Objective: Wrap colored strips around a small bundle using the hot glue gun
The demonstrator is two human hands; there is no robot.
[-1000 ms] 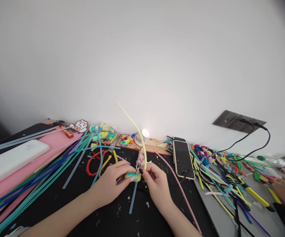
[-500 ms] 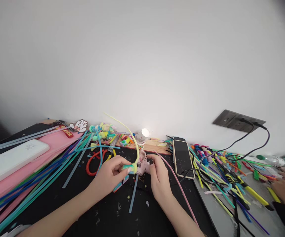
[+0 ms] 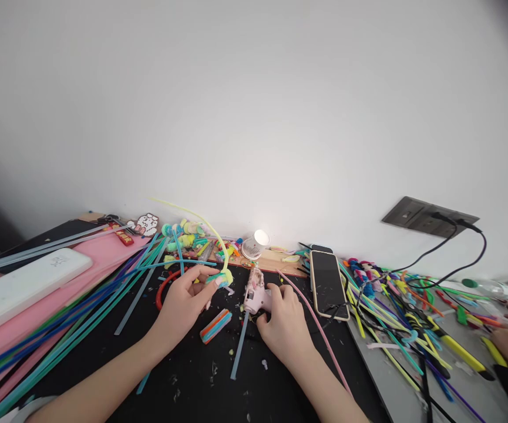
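Left hand (image 3: 183,308) pinches a fuzzy yellow-and-teal piece (image 3: 224,277) toward the counter's (image 3: 192,361) back edge. Striped block (image 3: 215,327) lies nearby. Glue gun (image 3: 254,291) points to that edge; right hand (image 3: 285,320) touches its grip, closure unclear.

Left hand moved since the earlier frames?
Yes. Judged against the phone, the left hand has shifted leftward, away from it, and slightly toward the wall.

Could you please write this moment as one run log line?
left hand: holding fuzzy yellow piece | right hand: at glue gun | striped block: lying on black surface
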